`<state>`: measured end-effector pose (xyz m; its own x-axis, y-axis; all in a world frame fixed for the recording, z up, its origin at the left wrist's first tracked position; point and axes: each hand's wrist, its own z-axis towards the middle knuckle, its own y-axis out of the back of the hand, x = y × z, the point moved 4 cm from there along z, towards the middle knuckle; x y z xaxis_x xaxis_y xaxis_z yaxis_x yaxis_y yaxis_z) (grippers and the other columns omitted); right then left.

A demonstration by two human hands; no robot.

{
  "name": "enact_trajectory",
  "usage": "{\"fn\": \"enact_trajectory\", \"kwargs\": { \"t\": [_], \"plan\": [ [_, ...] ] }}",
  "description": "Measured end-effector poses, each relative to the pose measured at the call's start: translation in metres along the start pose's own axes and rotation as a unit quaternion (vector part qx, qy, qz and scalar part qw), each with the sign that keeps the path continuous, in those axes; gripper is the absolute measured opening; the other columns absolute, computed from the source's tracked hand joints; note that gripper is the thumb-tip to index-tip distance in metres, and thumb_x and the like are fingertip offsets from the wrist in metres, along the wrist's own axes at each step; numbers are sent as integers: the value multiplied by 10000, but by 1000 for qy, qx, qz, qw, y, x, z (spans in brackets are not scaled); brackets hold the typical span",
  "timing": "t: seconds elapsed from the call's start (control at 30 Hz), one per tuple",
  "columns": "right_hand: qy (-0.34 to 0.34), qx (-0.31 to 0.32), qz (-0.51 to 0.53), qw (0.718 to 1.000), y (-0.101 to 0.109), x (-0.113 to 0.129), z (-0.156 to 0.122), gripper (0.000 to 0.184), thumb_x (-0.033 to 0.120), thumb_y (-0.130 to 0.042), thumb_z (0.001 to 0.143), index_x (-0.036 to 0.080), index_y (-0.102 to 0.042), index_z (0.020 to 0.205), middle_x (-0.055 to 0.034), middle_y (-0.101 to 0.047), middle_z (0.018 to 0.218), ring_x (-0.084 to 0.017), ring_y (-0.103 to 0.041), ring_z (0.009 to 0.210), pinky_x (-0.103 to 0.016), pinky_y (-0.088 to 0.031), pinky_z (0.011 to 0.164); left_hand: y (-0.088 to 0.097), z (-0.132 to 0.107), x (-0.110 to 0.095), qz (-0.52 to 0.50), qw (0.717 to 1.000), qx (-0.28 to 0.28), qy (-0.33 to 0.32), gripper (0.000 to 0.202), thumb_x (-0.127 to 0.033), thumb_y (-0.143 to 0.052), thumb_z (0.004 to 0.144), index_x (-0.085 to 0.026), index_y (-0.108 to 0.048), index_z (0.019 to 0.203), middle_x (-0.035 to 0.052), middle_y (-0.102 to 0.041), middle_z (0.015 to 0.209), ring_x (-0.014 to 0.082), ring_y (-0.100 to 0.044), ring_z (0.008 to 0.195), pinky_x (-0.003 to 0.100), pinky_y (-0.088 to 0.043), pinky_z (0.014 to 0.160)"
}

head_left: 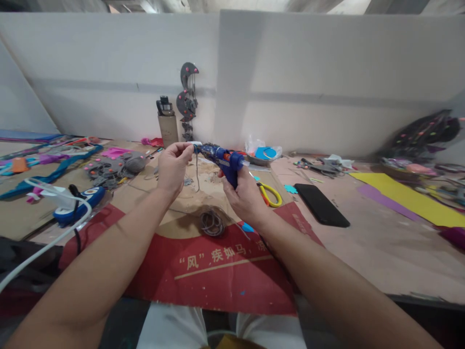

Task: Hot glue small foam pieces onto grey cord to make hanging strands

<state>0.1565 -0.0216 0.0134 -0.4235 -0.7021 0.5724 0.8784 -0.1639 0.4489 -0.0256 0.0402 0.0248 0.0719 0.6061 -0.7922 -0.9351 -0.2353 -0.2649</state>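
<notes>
My right hand (241, 191) is wrapped around the handle of a blue hot glue gun (228, 162). Its nozzle points left, toward my other hand. With pinched fingers, my left hand (175, 162) holds a small blue and white piece (196, 144) right at the nozzle tip; its exact kind is too small to tell. A grey cord (198, 177) hangs down from that piece. On the red printed cardboard (225, 286) below lies a coil of grey cord (212, 223). Yellow-handled scissors (271, 195) rest just right of my right hand.
A black phone (321, 204) lies to the right, beside yellow sheets (410, 194). On the left are a blue power strip (80, 203) with a white cable and grey felt pieces (112, 169). A bottle (167, 126) stands near the white partition (308, 72), where grey crescent decorations (188, 104) hang.
</notes>
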Motion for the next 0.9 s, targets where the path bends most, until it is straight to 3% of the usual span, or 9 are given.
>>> {"fn": "enact_trajectory", "kwargs": {
  "t": [0.47,0.7,0.8,0.9],
  "plan": [
    [21,-13,18,1000,-1,-2,1,222,121,-442,811,196,-455,1019,-63,-592,919,-168,-551,765,-338,-464,732,-2,-1,1,10,1000,8,6,97,-234,-697,671,-160,-671,729,-16,-605,642,59,-473,527,183,-376,520],
    [8,-11,28,1000,0,0,0,204,133,-449,807,198,-475,998,-59,-595,910,-167,-553,775,-348,-465,751,1,1,0,-1,1000,8,-1,81,-221,-687,682,-160,-657,726,-31,-552,580,55,-450,507,180,-352,495],
    [-20,-19,79,996,-1,-7,2,236,151,-462,791,209,-465,1019,-43,-603,911,-148,-548,729,-328,-467,712,3,3,2,-10,1000,5,14,90,-230,-683,685,-158,-644,724,-29,-553,597,53,-453,503,182,-352,490],
    [-118,-28,149,981,-2,-24,7,305,148,-451,751,215,-448,1048,-35,-614,915,-126,-535,630,-295,-465,605,4,4,4,-18,1000,9,20,98,-232,-680,684,-159,-631,726,-33,-547,601,52,-441,493,186,-353,489]
  ]
}}
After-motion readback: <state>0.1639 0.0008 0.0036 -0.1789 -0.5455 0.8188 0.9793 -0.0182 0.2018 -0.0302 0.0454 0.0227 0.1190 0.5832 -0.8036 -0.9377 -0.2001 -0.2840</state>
